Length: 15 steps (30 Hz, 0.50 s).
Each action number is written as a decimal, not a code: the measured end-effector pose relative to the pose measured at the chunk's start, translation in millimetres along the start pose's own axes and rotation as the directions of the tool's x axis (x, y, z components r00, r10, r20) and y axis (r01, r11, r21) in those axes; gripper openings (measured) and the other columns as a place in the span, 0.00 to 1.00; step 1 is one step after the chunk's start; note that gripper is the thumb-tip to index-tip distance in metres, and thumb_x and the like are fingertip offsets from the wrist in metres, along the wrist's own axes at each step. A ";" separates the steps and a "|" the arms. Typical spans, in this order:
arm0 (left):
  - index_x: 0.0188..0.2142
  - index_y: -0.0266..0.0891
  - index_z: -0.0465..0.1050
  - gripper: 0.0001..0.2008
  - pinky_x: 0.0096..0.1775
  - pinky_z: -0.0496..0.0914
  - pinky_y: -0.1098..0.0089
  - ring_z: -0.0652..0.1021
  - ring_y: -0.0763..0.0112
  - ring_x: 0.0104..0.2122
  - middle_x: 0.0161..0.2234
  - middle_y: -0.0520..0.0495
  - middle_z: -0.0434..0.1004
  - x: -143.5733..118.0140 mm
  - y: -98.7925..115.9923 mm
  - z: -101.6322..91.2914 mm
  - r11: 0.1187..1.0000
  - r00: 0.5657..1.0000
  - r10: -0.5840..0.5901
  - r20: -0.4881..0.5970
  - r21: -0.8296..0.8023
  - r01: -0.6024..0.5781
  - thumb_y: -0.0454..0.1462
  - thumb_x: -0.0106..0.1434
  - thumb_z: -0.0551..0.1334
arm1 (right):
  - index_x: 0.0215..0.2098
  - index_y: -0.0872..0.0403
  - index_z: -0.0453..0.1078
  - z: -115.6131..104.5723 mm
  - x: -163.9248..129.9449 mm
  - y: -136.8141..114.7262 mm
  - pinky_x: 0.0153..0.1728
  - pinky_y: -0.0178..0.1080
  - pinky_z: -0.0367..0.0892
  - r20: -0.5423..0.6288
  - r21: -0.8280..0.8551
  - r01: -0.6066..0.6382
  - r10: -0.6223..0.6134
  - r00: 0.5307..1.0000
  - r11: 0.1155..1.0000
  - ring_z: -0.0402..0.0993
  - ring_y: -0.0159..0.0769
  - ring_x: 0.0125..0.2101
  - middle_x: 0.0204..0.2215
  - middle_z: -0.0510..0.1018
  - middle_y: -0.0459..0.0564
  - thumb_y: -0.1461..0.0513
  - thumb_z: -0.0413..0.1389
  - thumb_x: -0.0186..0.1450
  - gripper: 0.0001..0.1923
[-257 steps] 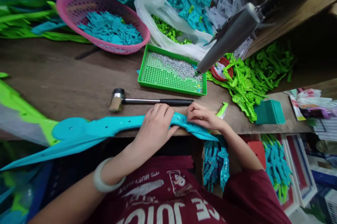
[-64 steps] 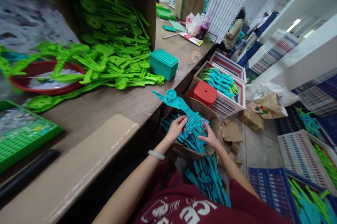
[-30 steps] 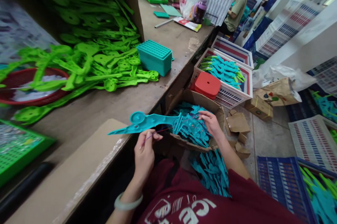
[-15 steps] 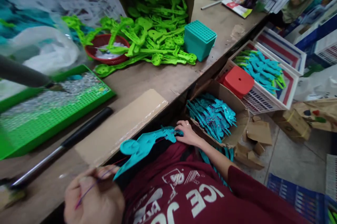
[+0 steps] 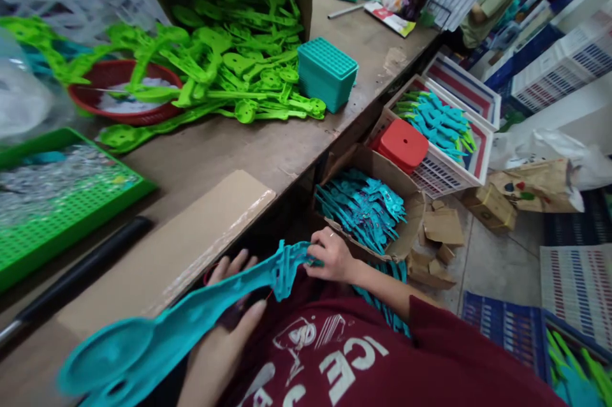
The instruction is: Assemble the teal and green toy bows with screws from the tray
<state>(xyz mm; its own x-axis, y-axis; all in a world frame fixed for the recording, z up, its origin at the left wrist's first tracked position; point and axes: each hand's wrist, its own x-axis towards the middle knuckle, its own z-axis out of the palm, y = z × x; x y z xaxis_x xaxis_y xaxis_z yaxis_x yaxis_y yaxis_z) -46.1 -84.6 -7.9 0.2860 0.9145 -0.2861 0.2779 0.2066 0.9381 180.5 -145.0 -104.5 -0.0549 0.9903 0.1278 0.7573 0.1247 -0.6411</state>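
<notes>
A long teal plastic part (image 5: 191, 321) lies slanted across my lap, its round end at the lower left. My right hand (image 5: 329, 257) pinches its upper end next to a cardboard box of teal parts (image 5: 366, 209). My left hand (image 5: 234, 305) is under the middle of the part, fingers spread against it, with a thin red thread near the fingers. The workbench edge (image 5: 268, 168) runs just above both hands.
A pile of green plastic parts (image 5: 229, 72), a red bowl (image 5: 122, 91), a teal block (image 5: 326, 72) and a green tray of small metal pieces (image 5: 57, 193) are on the bench. A hammer handle (image 5: 76, 276) lies near the cardboard sheet. Crates stand on the floor at right; another person sits far back.
The teal part has swung down so its round end points lower left. My left hand moved from pulling a thread at the lower left to under the part. The view turned right.
</notes>
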 end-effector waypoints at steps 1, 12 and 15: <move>0.53 0.48 0.77 0.31 0.62 0.69 0.49 0.74 0.45 0.60 0.59 0.45 0.77 5.7 0.8 8.3 0.996 0.999 -0.030 0.036 -0.082 0.032 0.57 0.54 0.69 | 0.38 0.51 0.73 -3.9 -3.3 -0.6 0.48 0.50 0.67 0.026 0.024 0.059 -0.059 0.998 0.998 0.67 0.46 0.43 0.43 0.73 0.56 0.49 0.60 0.64 0.14; 0.48 0.49 0.82 0.25 0.57 0.75 0.54 0.79 0.47 0.55 0.53 0.48 0.82 11.2 18.9 7.3 0.887 0.965 -0.258 0.050 -0.384 0.257 0.59 0.57 0.67 | 0.42 0.53 0.76 -64.8 -34.2 111.0 0.56 0.51 0.65 -0.009 0.238 -0.402 0.416 0.909 0.884 0.72 0.44 0.47 0.45 0.78 0.54 0.61 0.66 0.57 0.14; 0.41 0.53 0.83 0.21 0.57 0.76 0.48 0.79 0.45 0.54 0.54 0.52 0.81 8.4 26.6 -7.0 0.904 0.975 -0.214 -0.057 -0.389 0.176 0.60 0.56 0.67 | 0.34 0.51 0.77 -45.4 -18.1 95.5 0.53 0.43 0.66 0.082 0.253 -0.387 0.379 0.922 0.887 0.73 0.37 0.43 0.37 0.80 0.47 0.60 0.68 0.55 0.08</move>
<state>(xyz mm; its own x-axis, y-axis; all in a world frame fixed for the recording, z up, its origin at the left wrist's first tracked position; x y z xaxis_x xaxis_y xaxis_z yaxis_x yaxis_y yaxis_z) -42.8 -69.0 16.1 0.1667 0.8675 -0.4687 -0.0557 0.4829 0.8739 283.4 -153.8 -133.6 0.1828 0.9651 -0.1875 0.5279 -0.2572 -0.8094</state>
